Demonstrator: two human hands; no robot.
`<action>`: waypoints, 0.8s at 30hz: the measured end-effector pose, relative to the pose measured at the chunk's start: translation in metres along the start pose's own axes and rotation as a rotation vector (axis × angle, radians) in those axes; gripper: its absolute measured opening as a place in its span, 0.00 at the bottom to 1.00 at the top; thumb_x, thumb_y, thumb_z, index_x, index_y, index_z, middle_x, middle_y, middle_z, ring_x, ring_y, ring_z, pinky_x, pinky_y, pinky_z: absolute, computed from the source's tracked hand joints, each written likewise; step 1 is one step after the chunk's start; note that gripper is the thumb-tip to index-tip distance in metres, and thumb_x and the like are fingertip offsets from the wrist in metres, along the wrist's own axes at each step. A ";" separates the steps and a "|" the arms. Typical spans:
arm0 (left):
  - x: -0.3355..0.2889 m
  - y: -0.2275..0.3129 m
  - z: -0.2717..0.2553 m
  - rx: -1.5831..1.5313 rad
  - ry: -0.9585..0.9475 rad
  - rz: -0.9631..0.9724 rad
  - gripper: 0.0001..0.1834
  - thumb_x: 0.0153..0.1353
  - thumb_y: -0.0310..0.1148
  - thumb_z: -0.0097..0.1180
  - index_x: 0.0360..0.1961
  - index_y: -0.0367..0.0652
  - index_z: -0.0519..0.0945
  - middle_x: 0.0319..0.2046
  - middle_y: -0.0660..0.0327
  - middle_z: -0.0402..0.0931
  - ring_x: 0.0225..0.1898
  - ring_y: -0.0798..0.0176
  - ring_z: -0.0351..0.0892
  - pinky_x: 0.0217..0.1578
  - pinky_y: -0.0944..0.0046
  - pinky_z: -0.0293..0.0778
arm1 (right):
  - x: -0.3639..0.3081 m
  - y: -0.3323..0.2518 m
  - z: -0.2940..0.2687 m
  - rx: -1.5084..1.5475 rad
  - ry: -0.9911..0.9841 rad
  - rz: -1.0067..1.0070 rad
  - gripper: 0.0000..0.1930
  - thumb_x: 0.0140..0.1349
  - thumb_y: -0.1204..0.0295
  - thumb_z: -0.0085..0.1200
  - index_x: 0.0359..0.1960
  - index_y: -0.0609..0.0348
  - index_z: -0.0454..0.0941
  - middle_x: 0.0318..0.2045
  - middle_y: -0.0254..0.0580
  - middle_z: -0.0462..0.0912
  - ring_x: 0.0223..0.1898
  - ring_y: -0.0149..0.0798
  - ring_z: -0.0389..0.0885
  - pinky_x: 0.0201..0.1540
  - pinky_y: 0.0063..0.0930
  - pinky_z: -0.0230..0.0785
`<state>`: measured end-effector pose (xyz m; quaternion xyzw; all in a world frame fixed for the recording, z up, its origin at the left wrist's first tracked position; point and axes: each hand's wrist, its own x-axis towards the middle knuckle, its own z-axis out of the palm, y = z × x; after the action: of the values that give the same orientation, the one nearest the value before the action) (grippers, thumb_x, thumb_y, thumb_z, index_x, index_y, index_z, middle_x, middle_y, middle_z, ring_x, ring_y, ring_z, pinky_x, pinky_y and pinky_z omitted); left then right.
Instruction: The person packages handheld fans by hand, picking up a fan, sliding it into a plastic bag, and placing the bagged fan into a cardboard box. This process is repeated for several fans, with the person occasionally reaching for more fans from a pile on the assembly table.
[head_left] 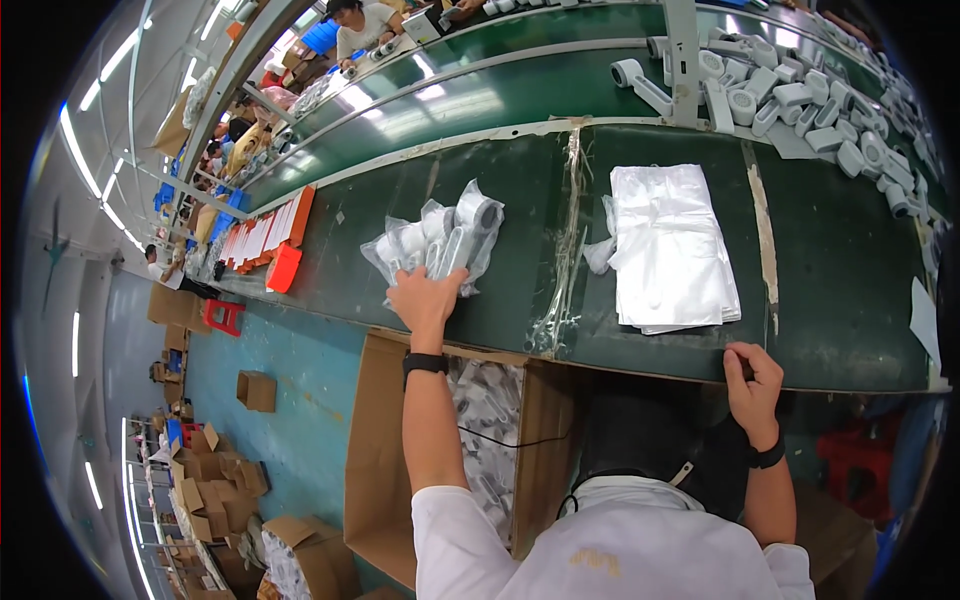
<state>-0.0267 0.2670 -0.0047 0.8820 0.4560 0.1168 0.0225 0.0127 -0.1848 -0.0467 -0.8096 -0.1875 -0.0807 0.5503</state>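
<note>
Several white and grey handheld devices in clear plastic bags (482,215) lie bunched on the green worktable (350,225). My left hand (425,298) grips the near side of this bunch, thumb and fingers spread around it; the fingertips are partly lost among the plastic. Right of it is a stack of flat, clear plastic bags (670,245), a crumpled piece of plastic at its left side. My right hand (755,385) is by the table's front edge, just below the stack's near right corner. Its fingers are curled in, and nothing shows in them.
A heap of loose white and grey devices (800,105) covers the far right. Orange and white boxes (270,235) line the table's left end. Below the front edge stands an open carton (380,450) of bagged items. Another person (365,30) works beyond the conveyor.
</note>
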 end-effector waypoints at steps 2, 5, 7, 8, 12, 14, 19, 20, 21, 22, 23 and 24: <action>-0.004 -0.007 0.000 -0.061 0.062 -0.009 0.45 0.37 0.63 0.65 0.49 0.34 0.81 0.53 0.43 0.72 0.52 0.37 0.71 0.53 0.48 0.69 | 0.000 -0.001 0.001 0.001 -0.001 -0.005 0.03 0.61 0.79 0.56 0.35 0.67 0.79 0.23 0.33 0.76 0.23 0.22 0.68 0.26 0.17 0.60; -0.012 -0.024 -0.005 -0.119 0.148 0.014 0.46 0.35 0.61 0.67 0.47 0.30 0.80 0.50 0.42 0.73 0.49 0.38 0.72 0.50 0.48 0.70 | 0.000 0.000 0.002 -0.004 -0.012 0.008 0.03 0.61 0.79 0.56 0.35 0.67 0.79 0.24 0.33 0.76 0.23 0.21 0.67 0.26 0.17 0.60; -0.024 -0.032 -0.022 -0.140 0.135 -0.011 0.44 0.36 0.59 0.68 0.46 0.30 0.80 0.50 0.42 0.72 0.50 0.38 0.70 0.51 0.47 0.69 | -0.001 0.000 0.001 -0.024 -0.002 0.021 0.03 0.62 0.78 0.56 0.35 0.67 0.79 0.24 0.32 0.75 0.23 0.21 0.67 0.26 0.17 0.59; -0.030 -0.040 -0.031 -0.163 0.129 -0.036 0.42 0.37 0.57 0.69 0.45 0.29 0.80 0.51 0.43 0.71 0.51 0.38 0.68 0.53 0.45 0.67 | -0.002 0.001 0.001 -0.023 -0.013 0.025 0.03 0.62 0.78 0.56 0.35 0.67 0.79 0.24 0.32 0.75 0.23 0.21 0.67 0.26 0.17 0.59; -0.070 -0.103 -0.052 -0.120 0.229 -0.063 0.41 0.37 0.54 0.73 0.44 0.27 0.80 0.49 0.42 0.71 0.51 0.38 0.67 0.55 0.46 0.65 | -0.003 0.004 0.000 -0.045 -0.028 0.031 0.04 0.62 0.78 0.56 0.36 0.67 0.79 0.24 0.31 0.74 0.24 0.21 0.67 0.27 0.17 0.60; -0.098 -0.146 -0.044 -0.301 0.445 -0.168 0.38 0.38 0.53 0.74 0.40 0.26 0.80 0.45 0.40 0.70 0.51 0.36 0.66 0.54 0.46 0.64 | -0.003 0.005 -0.001 -0.048 -0.043 0.051 0.04 0.63 0.78 0.55 0.36 0.67 0.79 0.25 0.32 0.75 0.26 0.22 0.69 0.30 0.17 0.62; -0.175 -0.232 -0.040 -0.021 0.505 -0.352 0.37 0.39 0.53 0.74 0.36 0.25 0.79 0.43 0.39 0.73 0.46 0.40 0.73 0.48 0.48 0.68 | -0.006 0.011 -0.002 -0.095 -0.079 0.107 0.06 0.65 0.77 0.54 0.39 0.66 0.79 0.29 0.32 0.78 0.31 0.23 0.73 0.35 0.18 0.66; -0.189 -0.239 -0.041 -0.028 0.297 -0.481 0.39 0.39 0.54 0.73 0.39 0.25 0.80 0.45 0.38 0.73 0.48 0.38 0.72 0.50 0.48 0.68 | -0.008 0.020 -0.003 -0.077 -0.058 0.106 0.06 0.65 0.76 0.54 0.40 0.66 0.79 0.30 0.31 0.78 0.31 0.23 0.73 0.35 0.18 0.66; -0.207 -0.248 -0.040 -0.004 0.304 -0.504 0.39 0.39 0.54 0.73 0.39 0.25 0.80 0.45 0.38 0.73 0.48 0.38 0.72 0.50 0.48 0.68 | -0.009 0.028 -0.003 -0.049 -0.040 0.106 0.07 0.66 0.76 0.53 0.40 0.66 0.79 0.30 0.31 0.78 0.31 0.23 0.73 0.36 0.17 0.66; -0.224 -0.262 -0.025 0.063 0.303 -0.568 0.40 0.39 0.56 0.72 0.39 0.26 0.80 0.46 0.38 0.73 0.50 0.37 0.71 0.52 0.46 0.67 | -0.009 0.029 -0.003 -0.047 -0.034 0.090 0.07 0.67 0.75 0.53 0.41 0.67 0.79 0.30 0.31 0.78 0.33 0.22 0.73 0.37 0.17 0.67; -0.241 -0.273 -0.011 0.129 0.301 -0.630 0.40 0.39 0.58 0.70 0.40 0.27 0.81 0.47 0.38 0.73 0.51 0.36 0.70 0.54 0.45 0.66 | -0.009 0.029 0.000 -0.053 -0.017 0.085 0.06 0.65 0.76 0.54 0.39 0.67 0.79 0.31 0.33 0.80 0.31 0.23 0.74 0.35 0.17 0.67; -0.257 -0.281 0.000 0.139 0.302 -0.649 0.40 0.39 0.58 0.70 0.40 0.27 0.81 0.47 0.38 0.73 0.51 0.36 0.70 0.54 0.45 0.66 | -0.009 0.032 0.000 -0.068 -0.033 0.089 0.07 0.66 0.75 0.53 0.41 0.67 0.79 0.32 0.33 0.79 0.33 0.23 0.74 0.37 0.17 0.67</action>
<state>-0.3941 0.2226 -0.0929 0.6636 0.7172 0.2014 -0.0692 0.0171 -0.1973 -0.0772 -0.8367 -0.1574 -0.0492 0.5223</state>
